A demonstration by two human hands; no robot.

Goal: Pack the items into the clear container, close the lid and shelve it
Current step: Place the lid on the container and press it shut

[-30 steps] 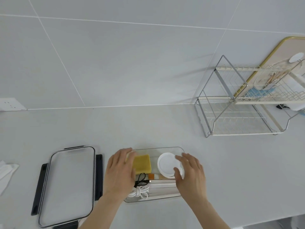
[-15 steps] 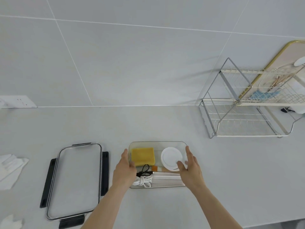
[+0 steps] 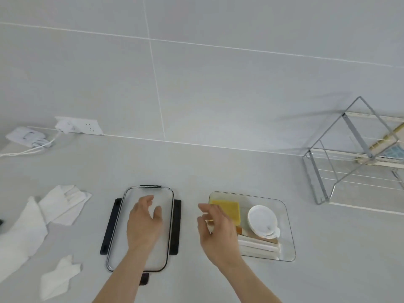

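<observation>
Both hands spread, holding nothing: left hand (image 3: 144,224) over lid (image 3: 131,226) at lower centre, right hand (image 3: 215,228) beside packed container (image 3: 286,232), lower right. Risk: lid catching on the white dish (image 3: 262,221), failing to latch.

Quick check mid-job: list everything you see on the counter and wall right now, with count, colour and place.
container: 1, clear, counter, right of centre
sponge: 1, yellow, inside container, far left
round dish: 1, white, inside container
white sticks: a few, inside container, near edge
lid: 1, clear with black clips, counter, left of container
cloths: several, white, far left
rack: 1, metal wire, far right
socket: 1, white, wall, charger plugged in
left hand: open, above lid
right hand: open, at container's left edge
</observation>
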